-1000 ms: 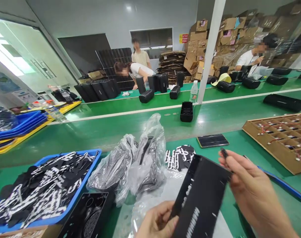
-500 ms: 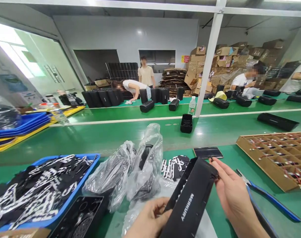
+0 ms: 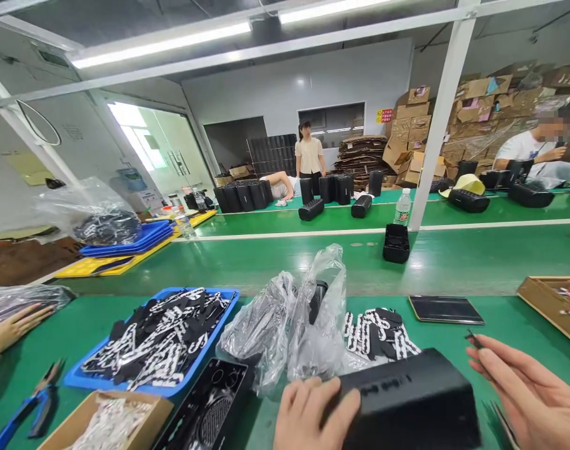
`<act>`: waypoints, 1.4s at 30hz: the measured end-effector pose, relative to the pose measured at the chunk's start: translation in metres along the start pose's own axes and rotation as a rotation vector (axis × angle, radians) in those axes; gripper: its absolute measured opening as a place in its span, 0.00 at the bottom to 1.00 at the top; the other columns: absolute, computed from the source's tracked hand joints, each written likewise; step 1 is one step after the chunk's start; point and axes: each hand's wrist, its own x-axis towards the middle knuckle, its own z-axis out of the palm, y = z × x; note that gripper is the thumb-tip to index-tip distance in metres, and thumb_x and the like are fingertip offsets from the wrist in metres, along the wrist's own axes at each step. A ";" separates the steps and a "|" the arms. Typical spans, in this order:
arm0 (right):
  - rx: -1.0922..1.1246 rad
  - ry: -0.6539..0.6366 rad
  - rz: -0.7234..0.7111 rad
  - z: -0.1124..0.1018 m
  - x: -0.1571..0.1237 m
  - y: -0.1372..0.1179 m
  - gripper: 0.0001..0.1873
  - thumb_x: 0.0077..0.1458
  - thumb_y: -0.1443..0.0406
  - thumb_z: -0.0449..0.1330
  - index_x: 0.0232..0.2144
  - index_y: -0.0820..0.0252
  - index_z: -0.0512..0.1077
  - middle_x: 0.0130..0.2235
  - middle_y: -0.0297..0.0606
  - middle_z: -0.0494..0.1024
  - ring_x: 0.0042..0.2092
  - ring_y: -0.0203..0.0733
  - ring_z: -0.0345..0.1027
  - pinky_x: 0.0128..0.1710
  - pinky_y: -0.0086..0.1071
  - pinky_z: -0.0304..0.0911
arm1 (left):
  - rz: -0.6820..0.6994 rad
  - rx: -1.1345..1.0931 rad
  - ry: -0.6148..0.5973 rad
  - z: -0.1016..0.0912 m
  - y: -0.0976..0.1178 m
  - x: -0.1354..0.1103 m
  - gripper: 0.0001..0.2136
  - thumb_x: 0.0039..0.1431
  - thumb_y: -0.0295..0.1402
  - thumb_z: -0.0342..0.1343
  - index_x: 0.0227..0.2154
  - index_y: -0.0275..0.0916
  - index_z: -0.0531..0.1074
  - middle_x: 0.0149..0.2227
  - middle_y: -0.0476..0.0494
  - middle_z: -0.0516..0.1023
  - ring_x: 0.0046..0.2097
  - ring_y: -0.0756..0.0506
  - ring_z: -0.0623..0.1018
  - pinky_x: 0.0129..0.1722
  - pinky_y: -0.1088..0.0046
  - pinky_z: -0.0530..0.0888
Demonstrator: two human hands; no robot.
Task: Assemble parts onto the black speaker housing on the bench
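Your left hand (image 3: 310, 415) wraps over the near left end of the black speaker housing (image 3: 409, 400), fingers curled on its top edge, so the housing lies lengthwise low in front of you on the green desk (image 3: 275, 269). Your right hand (image 3: 529, 394) hovers just beside its right end, fingers spread and not touching it, with a small dark part (image 3: 473, 339) pinched at the fingertips. Behind the housing sit crumpled clear plastic bags (image 3: 294, 331) and loose black-and-white pads (image 3: 379, 331). A blue tray (image 3: 79, 377) of the same pads lies to the left, a dark phone (image 3: 445, 309) further back.
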 end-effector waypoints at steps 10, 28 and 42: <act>-0.659 -0.856 -0.563 0.037 -0.047 0.011 0.06 0.64 0.59 0.65 0.41 0.45 0.83 0.47 0.31 0.84 0.49 0.36 0.78 0.52 0.22 0.73 | 0.152 -0.083 0.014 0.001 -0.012 -0.049 0.16 0.74 0.25 0.47 0.43 0.38 0.82 0.44 0.42 0.84 0.56 0.40 0.76 0.56 0.62 0.67; -0.718 -1.039 -0.473 0.049 -0.047 0.039 0.10 0.65 0.59 0.63 0.45 0.46 0.84 0.48 0.35 0.84 0.51 0.40 0.77 0.52 0.30 0.74 | 0.062 -0.177 -0.047 0.002 -0.006 -0.051 0.13 0.72 0.23 0.50 0.44 0.38 0.80 0.48 0.42 0.81 0.58 0.44 0.75 0.60 0.65 0.66; -0.750 -1.087 -0.529 0.050 -0.047 0.037 0.11 0.67 0.61 0.61 0.46 0.47 0.83 0.50 0.37 0.83 0.52 0.41 0.77 0.52 0.32 0.75 | 0.067 -0.159 -0.059 0.001 -0.007 -0.049 0.12 0.71 0.23 0.50 0.44 0.39 0.80 0.46 0.42 0.81 0.57 0.44 0.76 0.59 0.66 0.68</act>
